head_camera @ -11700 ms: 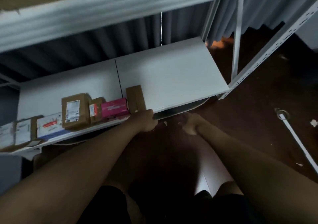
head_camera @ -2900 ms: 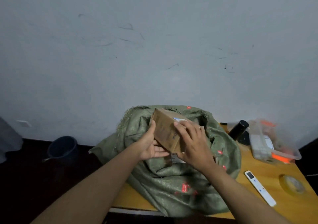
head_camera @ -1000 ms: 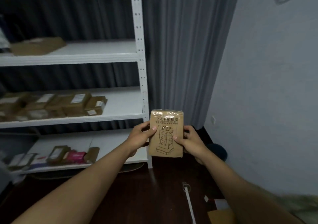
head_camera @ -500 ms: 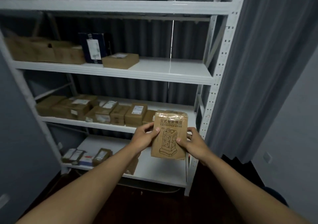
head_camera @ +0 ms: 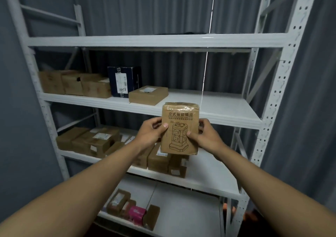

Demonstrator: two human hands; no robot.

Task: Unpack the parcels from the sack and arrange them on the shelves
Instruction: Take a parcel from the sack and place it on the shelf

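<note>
Head view gave us both forearms reaching up from the lower corners of the frame toward the middle, where we held a brown cardboard parcel (head_camera: 179,127) upright in front of the white shelving unit (head_camera: 269,109). Our left hand (head_camera: 151,134) gripped the parcel's left edge, thumb laid across its printed front and the other fingers curled behind; our right hand (head_camera: 206,136) gripped the right edge the same way. The front of the parcel carried dark printed characters above a line drawing of a tower-shaped socket, and clear tape crossed its top. Behind it, slightly above centre, a flat brown box (head_camera: 148,95) lay on the shelf board beside a dark blue box (head_camera: 124,81), with a row of brown cartons (head_camera: 74,84) further toward the left of the frame. On the board below, at centre left, more brown parcels (head_camera: 94,142) with white labels sat packed together. Near the bottom of the frame, the lowest board held a pink box (head_camera: 136,215) between small brown packets (head_camera: 118,201). Grey pleated curtain (head_camera: 181,9) hung behind the rack.
</note>
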